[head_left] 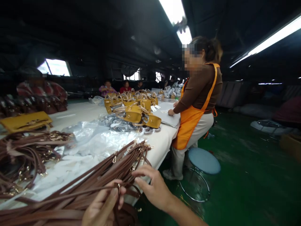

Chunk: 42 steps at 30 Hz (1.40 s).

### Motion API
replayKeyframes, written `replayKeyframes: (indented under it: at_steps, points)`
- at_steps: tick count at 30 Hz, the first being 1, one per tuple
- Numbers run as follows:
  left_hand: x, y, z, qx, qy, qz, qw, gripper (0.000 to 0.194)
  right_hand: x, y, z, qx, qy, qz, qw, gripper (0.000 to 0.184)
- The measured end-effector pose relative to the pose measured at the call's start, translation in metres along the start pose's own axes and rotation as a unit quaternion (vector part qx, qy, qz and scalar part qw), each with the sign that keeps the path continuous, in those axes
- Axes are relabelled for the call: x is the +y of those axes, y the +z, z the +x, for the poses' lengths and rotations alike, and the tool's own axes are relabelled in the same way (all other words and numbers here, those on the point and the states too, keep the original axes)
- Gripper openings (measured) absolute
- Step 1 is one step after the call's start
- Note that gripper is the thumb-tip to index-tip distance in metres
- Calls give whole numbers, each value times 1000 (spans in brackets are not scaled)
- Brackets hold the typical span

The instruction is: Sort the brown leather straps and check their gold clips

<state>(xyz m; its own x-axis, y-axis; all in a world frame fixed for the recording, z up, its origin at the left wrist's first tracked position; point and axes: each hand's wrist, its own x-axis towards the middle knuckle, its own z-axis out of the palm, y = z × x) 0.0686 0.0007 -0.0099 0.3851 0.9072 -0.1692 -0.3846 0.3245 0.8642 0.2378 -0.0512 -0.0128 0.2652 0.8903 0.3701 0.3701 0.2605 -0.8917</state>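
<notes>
My left hand [104, 201] is closed on a thin brown bag strap [118, 196] beside its small gold buckle. To its right, my right hand [154, 186] has thumb and forefinger drawn close together at the same strap's end; the exact contact is hard to make out. Beneath both hands lies a long bundle of brown straps [98, 172] with gold clips, spread along the table edge. Another coiled heap of brown straps [21, 157] lies on the left.
Clear plastic bags [89, 138] cover part of the white table [72, 110]. Mustard handbags [133, 113] stand beyond them. A yellow bag [25, 122] lies at left. A co-worker in an orange apron [191, 121] stands at the table's right side, near a round stool [204, 160]. Other people sit farther back.
</notes>
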Motion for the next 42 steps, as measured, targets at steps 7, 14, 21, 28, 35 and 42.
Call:
replayKeyframes:
  at_steps: [7,14,21,28,35,42]
  points:
    - [-20,12,-11,36,99,327,939,45,-38,-9,-11,-91,-49,-57,993,34]
    - [-29,15,-15,-17,55,274,960,51,-6,-8,-6,-72,162,171,969,41]
    - [-31,-1,-10,-73,-72,132,986,54,4,-10,0,-94,227,309,919,41]
    - [-21,-6,-12,-38,-113,203,972,63,8,-6,-5,-32,191,326,925,35]
    - [-19,-1,-16,-45,-75,230,969,71,12,-10,-3,22,161,302,939,29]
    - [-19,-6,-16,-69,-104,86,988,57,2,-11,-2,7,125,296,947,24]
